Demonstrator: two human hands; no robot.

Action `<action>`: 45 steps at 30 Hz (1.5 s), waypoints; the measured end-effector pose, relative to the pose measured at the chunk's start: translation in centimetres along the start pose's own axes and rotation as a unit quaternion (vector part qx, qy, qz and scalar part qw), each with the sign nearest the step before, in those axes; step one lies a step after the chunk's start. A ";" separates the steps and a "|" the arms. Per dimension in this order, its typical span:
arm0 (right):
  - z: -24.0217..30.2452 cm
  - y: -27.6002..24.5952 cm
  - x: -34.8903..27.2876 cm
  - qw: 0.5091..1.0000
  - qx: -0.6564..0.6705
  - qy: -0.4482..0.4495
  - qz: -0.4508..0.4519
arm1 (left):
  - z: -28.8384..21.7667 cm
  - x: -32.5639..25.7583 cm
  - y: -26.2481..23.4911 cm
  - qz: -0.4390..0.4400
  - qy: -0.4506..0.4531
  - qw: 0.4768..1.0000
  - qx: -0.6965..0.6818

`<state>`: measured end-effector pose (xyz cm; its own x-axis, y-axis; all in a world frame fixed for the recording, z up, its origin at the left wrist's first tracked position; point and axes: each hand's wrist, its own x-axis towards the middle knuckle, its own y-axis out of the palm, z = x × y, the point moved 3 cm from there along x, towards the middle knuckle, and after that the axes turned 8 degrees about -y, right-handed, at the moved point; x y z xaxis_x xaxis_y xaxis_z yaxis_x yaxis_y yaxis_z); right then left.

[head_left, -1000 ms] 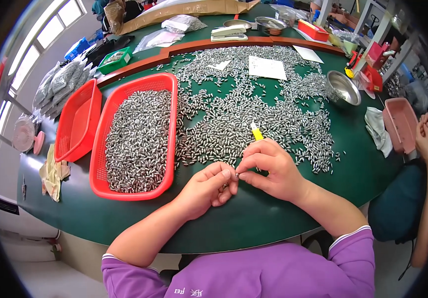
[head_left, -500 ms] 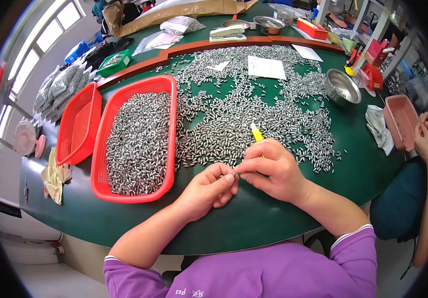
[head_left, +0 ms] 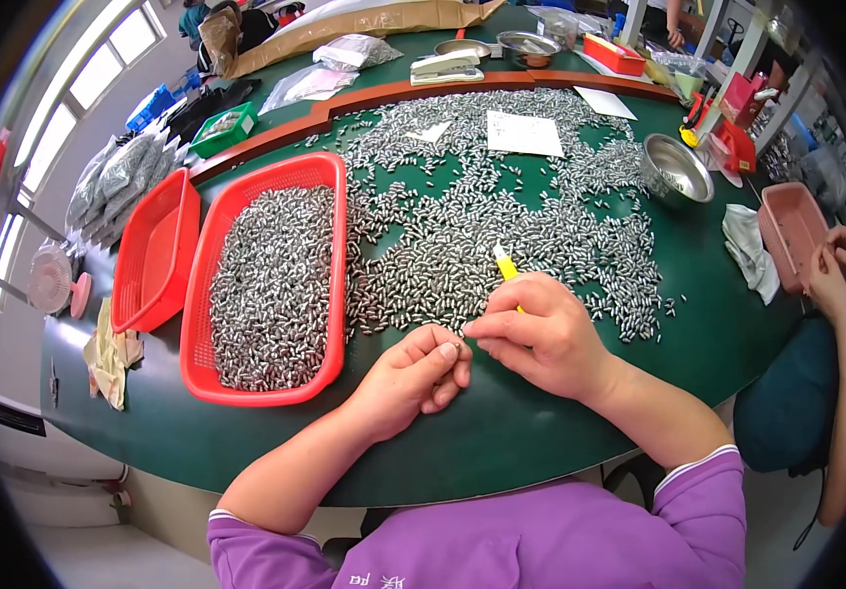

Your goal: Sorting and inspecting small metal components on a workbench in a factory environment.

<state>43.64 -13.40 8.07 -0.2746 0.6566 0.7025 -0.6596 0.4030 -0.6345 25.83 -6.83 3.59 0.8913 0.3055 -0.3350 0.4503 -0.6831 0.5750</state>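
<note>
- Two red baskets point(head_left: 271, 285) point(head_left: 153, 250) stood on the table.
- Three metal bowls point(head_left: 676, 169) point(head_left: 529, 44) point(head_left: 462, 46) were there.
- One pink tray point(head_left: 791, 234).
- One yellow-handled tool point(head_left: 507, 268).
- Small metal pieces point(head_left: 462, 226), too many to count.

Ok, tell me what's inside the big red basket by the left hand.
The big red basket is filled with small silvery metal pieces, heaped almost to its rim. They cover the bottom completely, so anything beneath them is hidden.

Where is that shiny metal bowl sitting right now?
In the head view, the metal bowl stands on the green table at the far right, beside the spread of small metal pieces and near a white cloth.
</note>
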 end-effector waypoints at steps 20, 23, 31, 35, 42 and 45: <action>-2.0 -0.5 -1.1 0.970 -0.112 0.213 0.043 | -2.2 -2.2 1.8 -0.140 0.155 0.954 0.214; -1.7 -0.5 -1.0 0.978 -0.102 0.175 0.038 | -5.3 -4.3 2.1 -0.268 0.283 0.860 0.328; -0.5 -0.6 -0.8 0.991 -0.118 0.064 0.011 | -9.4 -7.8 -2.8 -0.486 0.237 0.538 0.647; -0.2 -1.2 -0.5 0.993 -0.097 0.067 0.003 | -8.5 -8.2 -1.1 -0.505 0.300 0.452 0.671; 4.9 -1.7 -0.2 0.991 0.014 0.117 0.066 | -1.9 -7.3 5.9 -0.329 0.326 0.555 0.692; 7.0 -0.7 -1.5 0.986 -0.014 0.104 0.128 | 0.5 -6.8 4.0 -0.336 0.280 0.576 0.691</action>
<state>39.67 -19.14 9.69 -0.2776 0.8548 0.4385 -0.5667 0.2228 -0.7932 21.54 -12.00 7.77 0.5923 0.7105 0.3801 0.5766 -0.0443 -0.8158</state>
